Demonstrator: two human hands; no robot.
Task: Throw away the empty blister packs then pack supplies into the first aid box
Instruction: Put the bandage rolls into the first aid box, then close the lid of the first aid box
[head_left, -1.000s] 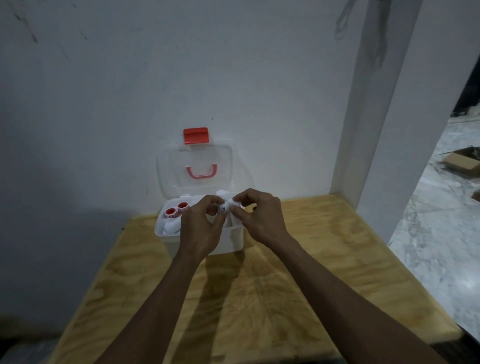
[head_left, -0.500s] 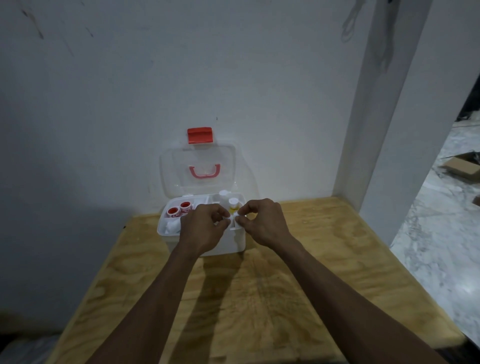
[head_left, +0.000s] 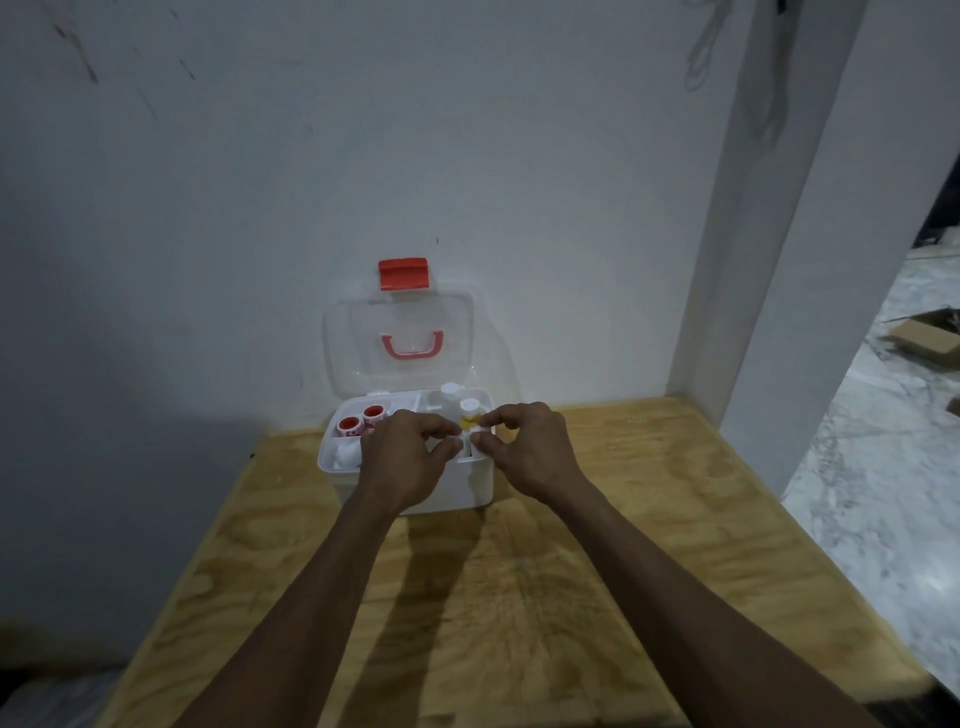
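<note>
Nearest to me, bare plywood tabletop (head_left: 519, 597) runs under both forearms, and I see no blister packs or loose supplies on it, so I judge the packing nearly done. My left hand (head_left: 402, 462) and right hand (head_left: 527, 452) hover over the front rim of the first aid box (head_left: 457, 491), fingers curled and pinched narrow. Something small and white may sit between the tips, but I cannot tell whether either hand really holds anything.

Just beyond the right fingertips stands a yellow bottle (head_left: 469, 419) with a white cap, upright in the right-hand compartment, and another white-capped bottle (head_left: 450, 391) stands just behind it. Past the left knuckles sit two red-and-white tape rolls (head_left: 361, 422), with something white and soft (head_left: 347, 455) beside them, left of that hand.

Farther back, the clear lid (head_left: 400, 343) stands open, seemingly against the wall (head_left: 467, 156), its red latch (head_left: 403, 273) on top.

The risk I see is this: with both hands crowded so near the yellow bottle, a careless flick on withdrawal could tip it against its neighbour, and anything left standing proud of the rim could stop the lid from closing.
</note>
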